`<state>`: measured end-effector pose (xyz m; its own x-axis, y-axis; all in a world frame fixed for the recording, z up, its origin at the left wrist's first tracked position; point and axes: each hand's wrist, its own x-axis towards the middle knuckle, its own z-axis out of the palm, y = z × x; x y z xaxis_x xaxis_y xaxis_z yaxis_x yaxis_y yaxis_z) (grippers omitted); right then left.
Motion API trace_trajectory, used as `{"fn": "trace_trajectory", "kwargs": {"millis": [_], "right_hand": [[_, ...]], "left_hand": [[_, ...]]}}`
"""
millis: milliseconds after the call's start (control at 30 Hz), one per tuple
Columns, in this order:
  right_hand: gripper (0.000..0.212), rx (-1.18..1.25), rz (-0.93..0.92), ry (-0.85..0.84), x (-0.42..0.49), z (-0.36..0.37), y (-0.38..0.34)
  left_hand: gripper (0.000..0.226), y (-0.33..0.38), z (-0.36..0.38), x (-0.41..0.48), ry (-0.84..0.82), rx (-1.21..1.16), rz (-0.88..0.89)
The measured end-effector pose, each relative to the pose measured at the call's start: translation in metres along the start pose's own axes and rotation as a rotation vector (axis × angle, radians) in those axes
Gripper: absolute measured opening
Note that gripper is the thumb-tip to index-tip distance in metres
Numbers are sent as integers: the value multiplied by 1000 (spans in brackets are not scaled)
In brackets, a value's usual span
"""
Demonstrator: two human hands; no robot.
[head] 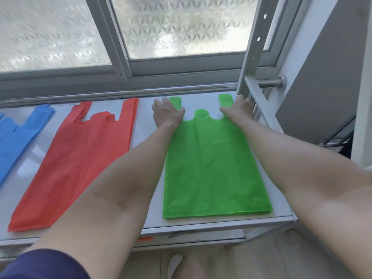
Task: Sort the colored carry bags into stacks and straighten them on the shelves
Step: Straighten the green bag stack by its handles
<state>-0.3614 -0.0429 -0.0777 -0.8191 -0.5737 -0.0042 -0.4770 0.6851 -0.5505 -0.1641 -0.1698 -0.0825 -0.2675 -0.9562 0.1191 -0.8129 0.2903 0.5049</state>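
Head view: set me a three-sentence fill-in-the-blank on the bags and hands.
1. The green stack lies farthest ____ on the shelf.
2. The red stack is in the ____, the blue stack beyond it.
3. The left hand and right hand both press on the stack coloured ____.
Missing: right; middle; green.

The green bags (213,162) under the left hand (167,113) and right hand (240,107) are plain bright green. Left of the left hand the red stack (80,156) is plain too, and farther left the blue stack (18,133). The shelf (201,103) is white. Beyond the hands, the window glass (181,27) shows a frosted pinwheel pattern in a grey frame (118,43)
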Motion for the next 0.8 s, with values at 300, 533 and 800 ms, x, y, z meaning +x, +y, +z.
{"fn": "trace_trajectory", "kwargs": {"millis": [300,533,800], "right_hand": [[69,-217,-120,49,-20,-2,-1],[58,-199,-175,50,-32,-3,2],[44,-241,-192,0,-40,4,5]], "left_hand": [[32,9,11,-7,21,41,109],[56,-1,11,-11,49,-5,93],[45,-6,10,-26,62,-18,135]]}}
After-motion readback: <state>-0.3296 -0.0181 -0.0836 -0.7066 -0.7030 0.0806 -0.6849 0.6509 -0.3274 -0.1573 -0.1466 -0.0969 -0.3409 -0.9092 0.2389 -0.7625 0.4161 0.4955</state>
